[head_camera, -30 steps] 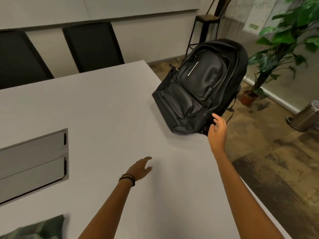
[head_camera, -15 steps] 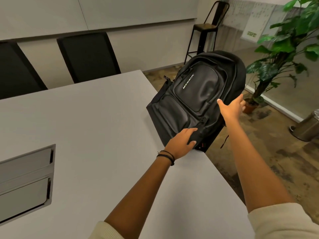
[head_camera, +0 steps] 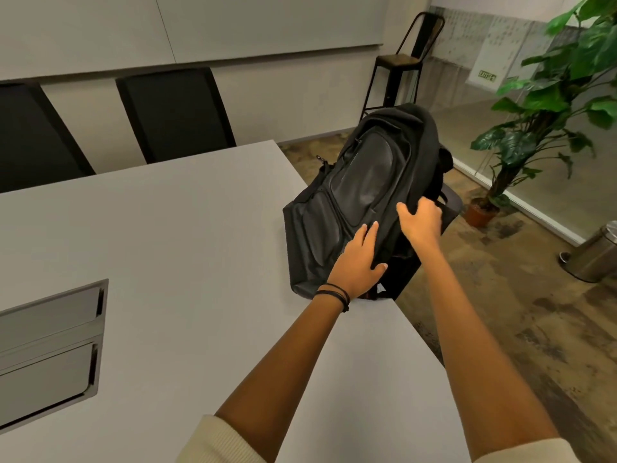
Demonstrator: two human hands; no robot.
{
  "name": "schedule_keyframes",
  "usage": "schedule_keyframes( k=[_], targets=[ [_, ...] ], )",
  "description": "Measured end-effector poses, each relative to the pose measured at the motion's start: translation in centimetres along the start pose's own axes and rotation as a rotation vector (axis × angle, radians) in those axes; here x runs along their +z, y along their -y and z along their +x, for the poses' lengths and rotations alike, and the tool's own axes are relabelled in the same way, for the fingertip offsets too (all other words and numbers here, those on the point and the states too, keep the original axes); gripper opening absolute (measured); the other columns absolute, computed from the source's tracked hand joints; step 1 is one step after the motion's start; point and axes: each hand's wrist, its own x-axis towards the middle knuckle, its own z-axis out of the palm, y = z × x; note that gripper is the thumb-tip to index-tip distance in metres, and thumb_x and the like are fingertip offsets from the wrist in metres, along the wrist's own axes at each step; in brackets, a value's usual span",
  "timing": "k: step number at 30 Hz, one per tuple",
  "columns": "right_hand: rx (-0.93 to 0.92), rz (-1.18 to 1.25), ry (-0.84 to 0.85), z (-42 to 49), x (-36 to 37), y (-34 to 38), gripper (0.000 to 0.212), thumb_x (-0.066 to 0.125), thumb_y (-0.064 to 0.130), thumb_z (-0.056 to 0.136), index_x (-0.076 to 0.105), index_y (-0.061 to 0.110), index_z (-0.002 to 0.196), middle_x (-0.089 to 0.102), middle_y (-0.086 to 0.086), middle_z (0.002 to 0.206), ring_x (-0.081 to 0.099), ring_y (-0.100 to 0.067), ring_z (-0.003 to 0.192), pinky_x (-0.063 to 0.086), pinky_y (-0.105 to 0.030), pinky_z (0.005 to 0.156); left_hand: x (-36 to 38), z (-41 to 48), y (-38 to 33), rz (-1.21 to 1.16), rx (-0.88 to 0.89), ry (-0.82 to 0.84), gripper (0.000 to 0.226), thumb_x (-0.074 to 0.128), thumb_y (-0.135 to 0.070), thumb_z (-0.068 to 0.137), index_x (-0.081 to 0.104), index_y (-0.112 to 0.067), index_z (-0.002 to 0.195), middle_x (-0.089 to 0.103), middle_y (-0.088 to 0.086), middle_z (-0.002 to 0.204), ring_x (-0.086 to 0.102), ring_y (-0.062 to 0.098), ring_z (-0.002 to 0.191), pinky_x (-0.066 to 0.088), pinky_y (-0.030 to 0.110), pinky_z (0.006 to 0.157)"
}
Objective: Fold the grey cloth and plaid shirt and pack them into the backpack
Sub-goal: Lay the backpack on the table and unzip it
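Note:
A black backpack (head_camera: 364,182) lies on its back at the right edge of the white table (head_camera: 167,235), its top end hanging past the edge. My left hand (head_camera: 359,259) rests flat on the lower front of the pack, fingers spread. My right hand (head_camera: 420,222) grips the pack's right side, fingers curled around the fabric. Neither the grey cloth nor the plaid shirt is in view.
A metal cable hatch (head_camera: 50,349) is set into the table at the left. Two black chairs (head_camera: 173,111) stand behind the table. To the right are a tall stool (head_camera: 400,65), a potted plant (head_camera: 547,105) and a steel bin (head_camera: 597,255) on the floor.
My left hand moved from the table onto the backpack's lower front. My right hand slid up the pack's right side and closed on it. A patterned cloth at the bottom left left the view.

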Motion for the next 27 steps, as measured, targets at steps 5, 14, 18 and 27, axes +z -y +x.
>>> schedule_keyframes(
  k=[5, 14, 18, 27],
  targets=[
    [-0.148, 0.012, 0.071, -3.8, 1.2, 2.5, 0.027, 0.059, 0.027, 0.088, 0.058, 0.003, 0.074, 0.057, -0.005, 0.067, 0.05, -0.009, 0.055, 0.036, -0.02, 0.049, 0.0, -0.3, -0.1, -0.012, -0.019, -0.146, 0.092, 0.067, -0.021, 0.082, 0.005, -0.01, 0.149, 0.016, 0.013, 0.154, 0.02, 0.028, 0.142, 0.029, 0.045, 0.113],
    [-0.283, 0.132, 0.232, -10.3, 4.1, 7.2, 0.021, 0.059, 0.027, 0.089, 0.056, 0.01, 0.076, 0.056, 0.003, 0.063, 0.055, -0.007, 0.057, 0.047, -0.019, 0.055, -3.9, -3.3, 2.0, -0.285, -0.188, -0.55, 0.031, 0.047, -0.022, 0.094, 0.047, -0.018, 0.125, 0.066, 0.001, 0.098, 0.063, 0.015, 0.083, 0.055, 0.033, 0.077],
    [-0.375, 0.213, 0.325, -10.7, 3.4, 7.9, 0.022, 0.057, 0.025, 0.091, 0.061, 0.005, 0.083, 0.063, -0.001, 0.07, 0.063, -0.012, 0.066, 0.052, -0.023, 0.065, -5.5, -4.1, 3.7, -0.188, -0.21, -0.55, 0.03, 0.044, -0.018, 0.096, 0.05, -0.014, 0.125, 0.067, 0.008, 0.102, 0.064, 0.024, 0.089, 0.054, 0.043, 0.083],
    [-0.296, 0.673, -0.437, -11.3, 0.2, 4.8, 0.03, 0.044, 0.009, 0.092, 0.052, 0.037, 0.098, 0.061, 0.007, 0.097, 0.061, -0.012, 0.079, 0.052, -0.036, 0.064, -8.0, -7.1, 5.0, -0.265, -0.317, -0.666, 0.036, 0.044, -0.028, 0.098, 0.05, -0.009, 0.127, 0.064, 0.011, 0.115, 0.061, 0.027, 0.104, 0.048, 0.035, 0.092]
  ],
)
